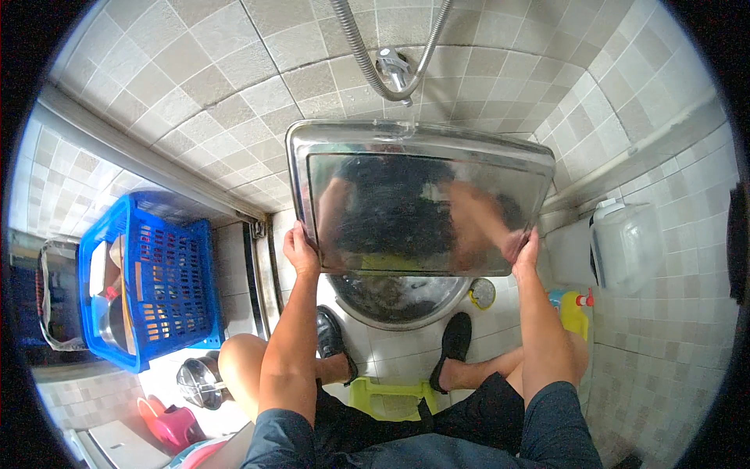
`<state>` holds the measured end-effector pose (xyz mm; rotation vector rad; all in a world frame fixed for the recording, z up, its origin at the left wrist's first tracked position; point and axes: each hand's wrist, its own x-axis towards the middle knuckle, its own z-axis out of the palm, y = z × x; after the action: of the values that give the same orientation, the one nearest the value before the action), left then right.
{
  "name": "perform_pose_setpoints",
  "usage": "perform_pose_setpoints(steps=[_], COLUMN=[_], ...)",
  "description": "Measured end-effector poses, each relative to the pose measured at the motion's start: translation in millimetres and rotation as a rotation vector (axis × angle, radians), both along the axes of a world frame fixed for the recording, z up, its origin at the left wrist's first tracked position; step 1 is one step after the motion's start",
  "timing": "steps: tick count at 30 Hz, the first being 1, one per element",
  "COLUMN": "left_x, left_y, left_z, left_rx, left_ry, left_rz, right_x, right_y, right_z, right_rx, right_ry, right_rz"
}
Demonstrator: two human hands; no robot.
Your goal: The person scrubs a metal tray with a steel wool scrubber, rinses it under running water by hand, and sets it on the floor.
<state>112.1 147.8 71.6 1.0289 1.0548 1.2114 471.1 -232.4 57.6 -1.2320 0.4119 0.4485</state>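
A large rectangular stainless steel tray (381, 214) is held tilted between my two hands, its shiny surface reflecting me. My left hand (302, 251) grips the tray's left edge near the lower corner, thumb on the near face. At the right edge, my right hand (526, 253) holds it the same way. A thin stream of water falls from the wall tap (396, 73) onto the tray's upper rim. Below the tray, a round metal basin (404, 305) holds water with some foam; its far part is hidden. Beside the basin lies a round scouring pad (482, 293) with a yellow edge.
A blue plastic basket (170, 275) with kitchenware stands at left, near a metal strainer or pot (202, 382). A yellow bottle (573, 313) with a red cap is at right. Between my legs is a green stool (389, 390). A metal shower hose (357, 44) loops before the tap.
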Motion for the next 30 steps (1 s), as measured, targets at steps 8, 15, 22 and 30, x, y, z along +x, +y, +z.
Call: perform_pose_setpoints(steps=[8,15,22,30], left_x=[11.5,-32.9,-53.5,-46.7], left_y=[-18.4,-19.4,-22.6,-18.8], left_z=[6.9,-9.1,-1.2,-4.5], left_rx=[-0.174,-0.393,-0.382,-0.398], left_ry=[-0.005,-0.244,-0.151,-0.24], left_rz=[-0.068,-0.259,-0.213,-0.232], right_x=[-0.1,2.3,1.7,11.0], right_y=[-46.3,-35.7,-18.3,-36.9], right_z=[-7.2,-20.6,-24.7,7.2], right_rx=[-0.004,-0.119,-0.105,-0.059], right_ry=[-0.026,-0.052,-0.075,-0.025], right_rz=[0.042,-0.045,-0.02,0.084])
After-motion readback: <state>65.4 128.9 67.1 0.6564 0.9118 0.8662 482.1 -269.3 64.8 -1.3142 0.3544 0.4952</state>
